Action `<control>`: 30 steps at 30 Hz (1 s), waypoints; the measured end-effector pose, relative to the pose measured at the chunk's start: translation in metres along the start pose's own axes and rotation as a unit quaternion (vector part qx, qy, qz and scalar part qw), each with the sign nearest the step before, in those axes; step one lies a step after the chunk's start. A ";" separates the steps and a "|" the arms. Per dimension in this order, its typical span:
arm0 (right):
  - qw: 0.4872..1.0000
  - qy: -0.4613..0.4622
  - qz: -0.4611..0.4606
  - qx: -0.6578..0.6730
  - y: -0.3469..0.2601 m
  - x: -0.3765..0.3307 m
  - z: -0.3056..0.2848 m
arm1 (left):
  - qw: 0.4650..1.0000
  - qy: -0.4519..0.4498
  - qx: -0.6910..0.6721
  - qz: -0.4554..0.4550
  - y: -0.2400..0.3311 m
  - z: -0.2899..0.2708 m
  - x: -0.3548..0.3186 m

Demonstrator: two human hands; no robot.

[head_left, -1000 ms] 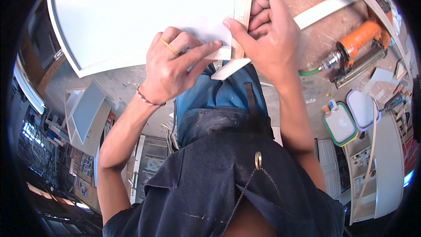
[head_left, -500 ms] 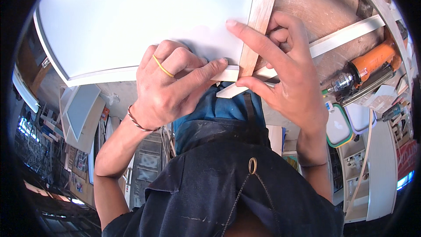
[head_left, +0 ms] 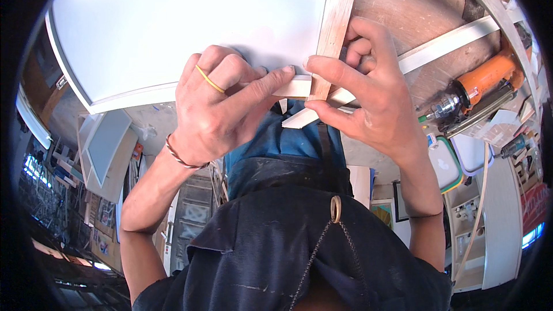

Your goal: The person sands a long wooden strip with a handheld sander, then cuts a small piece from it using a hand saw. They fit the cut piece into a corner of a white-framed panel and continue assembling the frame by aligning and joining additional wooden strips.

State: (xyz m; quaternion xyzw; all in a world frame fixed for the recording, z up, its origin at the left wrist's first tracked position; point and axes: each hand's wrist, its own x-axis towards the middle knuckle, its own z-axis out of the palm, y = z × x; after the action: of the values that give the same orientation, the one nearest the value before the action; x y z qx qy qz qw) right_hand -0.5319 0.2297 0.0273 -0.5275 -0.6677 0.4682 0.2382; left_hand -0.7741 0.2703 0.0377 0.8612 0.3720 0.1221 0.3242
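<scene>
White panel: large flat board with rounded corners, filling the view from 9 to 12 o'clock, lying on the desk with its near edge overhanging toward the person.

Wood strip: pale, unpainted, running from 12 o'clock down to centre along the panel's right edge, touching it.

Left hand: at centre left, curled over the panel's near edge, index finger stretched along that edge toward the strip's lower end; it grips the panel. Yellow ring on one finger, twisted bracelet at the wrist.

Right hand: at centre right, closed around the lower end of the wood strip, thumb and forefinger pinching it where it meets the panel's corner, remaining fingers folded behind it.

White strip: long, painted, lying across the desk from centre toward 2 o'clock, passing under the right hand.

Orange power tool: at 3 o'clock on the desk, metal nose pointing toward the right hand, well apart from it.

Desk: brown, worn surface, bare part showing at 1 o'clock.

Dark apron: worn by the person, filling 5 to 7 o'clock, over a blue garment.
</scene>
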 end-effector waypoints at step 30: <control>0.999 0.039 0.019 -0.007 -0.010 0.004 0.008 | 0.997 -0.013 0.070 0.015 -0.002 0.003 -0.015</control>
State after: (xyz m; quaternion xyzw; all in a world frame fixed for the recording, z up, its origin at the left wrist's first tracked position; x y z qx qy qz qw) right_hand -0.5441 0.2302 0.0318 -0.5595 -0.6509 0.4471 0.2519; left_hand -0.7840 0.2588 0.0348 0.8887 0.3625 0.0890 0.2663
